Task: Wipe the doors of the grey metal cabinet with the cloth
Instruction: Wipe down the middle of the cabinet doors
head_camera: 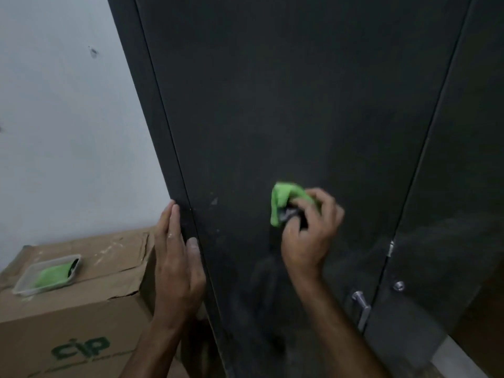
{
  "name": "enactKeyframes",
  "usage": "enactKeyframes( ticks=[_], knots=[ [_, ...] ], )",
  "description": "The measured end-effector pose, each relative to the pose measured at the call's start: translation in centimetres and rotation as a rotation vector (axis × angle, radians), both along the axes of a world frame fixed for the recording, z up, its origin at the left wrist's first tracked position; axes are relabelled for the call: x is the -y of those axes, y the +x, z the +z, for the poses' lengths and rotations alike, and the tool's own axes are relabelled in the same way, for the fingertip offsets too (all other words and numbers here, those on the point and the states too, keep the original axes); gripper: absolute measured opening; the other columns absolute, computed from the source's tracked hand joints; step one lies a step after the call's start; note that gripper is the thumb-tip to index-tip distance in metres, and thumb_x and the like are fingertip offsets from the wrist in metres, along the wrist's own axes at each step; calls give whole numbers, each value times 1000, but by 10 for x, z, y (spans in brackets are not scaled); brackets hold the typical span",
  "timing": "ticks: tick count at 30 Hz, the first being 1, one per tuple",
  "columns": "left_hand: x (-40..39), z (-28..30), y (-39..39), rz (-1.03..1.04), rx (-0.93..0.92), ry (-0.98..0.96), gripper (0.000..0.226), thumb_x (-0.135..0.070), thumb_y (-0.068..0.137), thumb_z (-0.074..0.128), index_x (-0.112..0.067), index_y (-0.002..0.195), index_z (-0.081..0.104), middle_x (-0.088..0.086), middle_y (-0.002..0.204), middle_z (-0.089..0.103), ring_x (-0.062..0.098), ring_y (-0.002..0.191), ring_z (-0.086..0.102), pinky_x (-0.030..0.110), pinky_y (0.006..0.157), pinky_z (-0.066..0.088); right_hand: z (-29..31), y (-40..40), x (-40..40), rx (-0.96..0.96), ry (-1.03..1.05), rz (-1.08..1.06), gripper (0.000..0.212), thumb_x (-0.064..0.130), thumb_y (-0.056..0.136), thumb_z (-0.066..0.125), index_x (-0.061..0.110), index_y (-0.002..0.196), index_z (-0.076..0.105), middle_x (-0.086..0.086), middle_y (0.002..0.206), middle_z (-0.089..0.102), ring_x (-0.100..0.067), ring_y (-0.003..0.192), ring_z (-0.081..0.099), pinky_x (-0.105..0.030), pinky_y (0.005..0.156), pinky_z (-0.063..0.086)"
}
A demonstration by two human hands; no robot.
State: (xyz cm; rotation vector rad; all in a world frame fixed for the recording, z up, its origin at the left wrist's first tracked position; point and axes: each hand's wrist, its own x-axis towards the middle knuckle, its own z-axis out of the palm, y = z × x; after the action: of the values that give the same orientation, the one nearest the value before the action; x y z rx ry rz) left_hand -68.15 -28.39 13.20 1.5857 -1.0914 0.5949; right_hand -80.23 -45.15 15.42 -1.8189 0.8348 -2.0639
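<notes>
The dark grey metal cabinet fills most of the view, with its left door [286, 105] in front of me and its right door [458, 186] at the right edge. My right hand [311, 227] grips a bunched green cloth [283, 200] and holds it against the left door at mid height. My left hand [177, 257] rests with straight fingers on the cabinet's left front corner, thumb on the door's edge. Pale specks and dusty smears show on the door below and left of the cloth.
A silver lever handle [361, 306] and a round lock [398, 285] sit low near the seam between the doors. Left of the cabinet stands a cardboard box [68, 317] bearing a clear plastic tray [24, 279] with another green cloth [53, 275]. A white wall [68, 118] is behind.
</notes>
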Motion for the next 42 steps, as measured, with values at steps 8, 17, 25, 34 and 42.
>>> enactKeyframes(
  ticks=[8,17,25,34,42],
  knots=[
    [-20,15,5,-335,-232,-183,64,-19,101,33,-4,163,24,-3,164,42,17,146,49,36,114,47,-53,44,-79,-466,-291,212,18,16,85,72,26,100,76,4,131,58,-26,112,48,-46,87,46],
    [-22,20,10,-535,-471,-324,61,-15,99,25,-8,159,30,7,154,54,21,144,51,35,112,49,44,62,-76,-278,-279,87,33,8,91,57,24,113,76,-3,133,62,-29,112,49,-37,95,37],
    [-22,21,14,-558,-539,-355,63,-17,96,22,-12,158,32,4,149,58,23,143,51,31,108,49,-10,60,-100,-369,-232,170,21,16,89,62,27,100,76,4,128,63,-26,110,49,-43,86,43],
    [-23,18,9,-544,-482,-308,69,-37,94,31,-13,159,33,5,160,48,24,149,45,45,119,42,-79,51,-112,-564,-268,257,14,29,92,66,31,105,72,6,133,55,-24,110,48,-46,84,46],
    [-17,8,7,-523,-363,-225,69,-31,95,32,-3,158,34,14,164,41,36,151,39,63,120,34,-3,68,-93,-303,-245,127,27,16,93,59,24,113,75,-6,133,60,-32,108,52,-42,91,42]
  ],
)
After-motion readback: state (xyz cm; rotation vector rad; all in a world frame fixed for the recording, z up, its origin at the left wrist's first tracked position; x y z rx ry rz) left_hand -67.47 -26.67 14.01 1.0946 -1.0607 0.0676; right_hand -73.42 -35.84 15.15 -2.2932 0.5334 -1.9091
